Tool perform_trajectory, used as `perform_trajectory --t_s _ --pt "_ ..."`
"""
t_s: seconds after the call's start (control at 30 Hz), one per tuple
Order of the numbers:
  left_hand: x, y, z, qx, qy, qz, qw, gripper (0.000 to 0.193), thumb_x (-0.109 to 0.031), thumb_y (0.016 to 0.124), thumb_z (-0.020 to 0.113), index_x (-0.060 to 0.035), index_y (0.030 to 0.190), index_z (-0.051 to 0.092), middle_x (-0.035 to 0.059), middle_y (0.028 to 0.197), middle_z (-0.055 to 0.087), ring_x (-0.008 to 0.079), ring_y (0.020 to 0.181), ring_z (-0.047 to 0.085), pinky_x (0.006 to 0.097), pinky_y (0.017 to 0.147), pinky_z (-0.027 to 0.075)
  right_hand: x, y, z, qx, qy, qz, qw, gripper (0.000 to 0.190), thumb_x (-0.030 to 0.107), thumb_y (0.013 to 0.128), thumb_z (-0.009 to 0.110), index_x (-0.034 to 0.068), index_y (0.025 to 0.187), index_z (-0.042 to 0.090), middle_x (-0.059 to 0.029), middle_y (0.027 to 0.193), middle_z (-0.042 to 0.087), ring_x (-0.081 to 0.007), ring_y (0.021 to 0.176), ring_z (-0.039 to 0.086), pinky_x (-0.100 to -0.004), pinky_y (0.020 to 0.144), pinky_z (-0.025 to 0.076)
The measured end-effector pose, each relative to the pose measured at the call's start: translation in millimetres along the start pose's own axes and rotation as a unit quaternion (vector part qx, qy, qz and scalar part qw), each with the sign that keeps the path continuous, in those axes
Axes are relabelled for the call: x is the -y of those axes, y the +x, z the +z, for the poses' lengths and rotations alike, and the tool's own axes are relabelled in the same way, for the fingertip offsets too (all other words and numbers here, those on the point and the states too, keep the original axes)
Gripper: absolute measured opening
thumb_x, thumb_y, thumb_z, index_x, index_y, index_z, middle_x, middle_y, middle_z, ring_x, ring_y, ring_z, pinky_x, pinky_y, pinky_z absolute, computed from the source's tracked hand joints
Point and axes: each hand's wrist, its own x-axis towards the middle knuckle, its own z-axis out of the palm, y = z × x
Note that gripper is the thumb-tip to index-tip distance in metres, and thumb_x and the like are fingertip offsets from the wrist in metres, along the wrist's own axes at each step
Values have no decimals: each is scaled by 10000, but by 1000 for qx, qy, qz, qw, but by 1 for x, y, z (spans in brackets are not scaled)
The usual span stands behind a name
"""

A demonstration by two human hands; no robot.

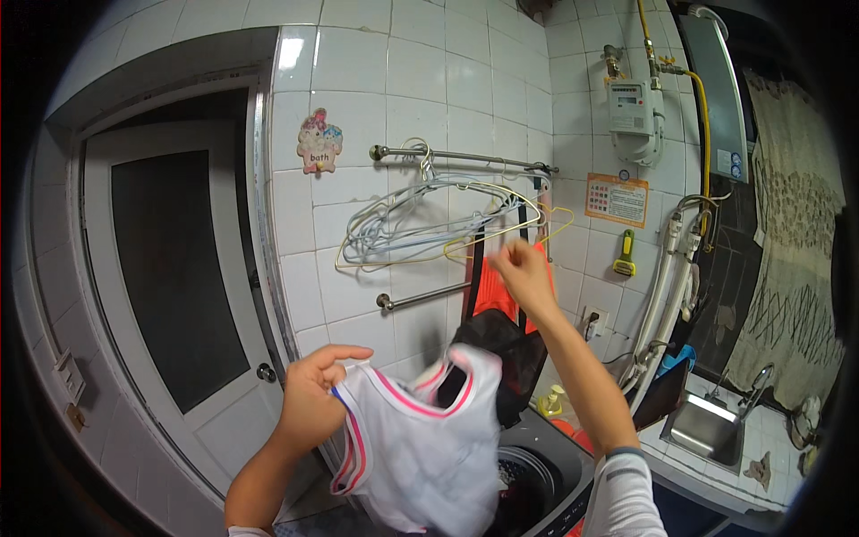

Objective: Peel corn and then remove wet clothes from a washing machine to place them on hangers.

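Observation:
My left hand (314, 396) grips the shoulder strap of a white sleeveless top (429, 450) with pink trim. The top hangs crumpled and partly blurred; its other shoulder stands up with no hand on it. Higher up, my right hand (527, 272) has its fingers curled together, slightly blurred, and I see nothing held in them. Behind that hand are several wire hangers (402, 228), bunched on a metal wall rail (470, 157). Under the top is a top-loading washing machine (570, 463), its lid (503, 349) raised and dark items in the drum (527, 476).
A red-orange item (496, 288) with dark straps hangs by a lower rail (429, 295). On the right are a sink (708, 429), pipes (661, 302), a gas meter (632, 114) and a peeler (625, 254). A door (181, 268) stands left; a pump bottle (551, 401) sits behind the washer.

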Motion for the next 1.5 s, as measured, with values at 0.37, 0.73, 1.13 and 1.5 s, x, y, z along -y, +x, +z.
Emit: perform_trajectory --t_s 0.37,0.73,1.13,1.5 --pt "20 -39 -33 193 -58 -251 947 217 68 810 545 -25 1004 514 -5 788 611 48 709 541 188 644 447 19 154 45 -11 -517 -245 820 213 182 690 712 81 861 634 -98 923 596 -284 929 556 -402 761 461" --pt "27 -51 -32 -12 -196 -392 899 224 -13 892 431 8 967 641 120 894 652 201 806 640 327 754 522 19 193 28 -100 -441 -185 873 83 150 741 641 99 790 596 -90 836 613 -303 808 571 -425 704 467" --pt "-13 -10 -3 13 -255 -380 889 351 -188 926 431 15 1190 544 94 894 636 160 760 619 298 691 504 1 74 -31 -92 3 -108 990 220 146 783 638 38 947 538 -47 687 571 -156 576 524 -276 527 433" --pt "-36 24 46 130 -164 -292 933 318 -147 897 485 34 1141 578 110 1000 639 176 824 640 294 760 521 46 -104 -43 81 388 220 891 397 400 951 413 52 814 547 54 514 313 -39 405 246 -204 374 191"
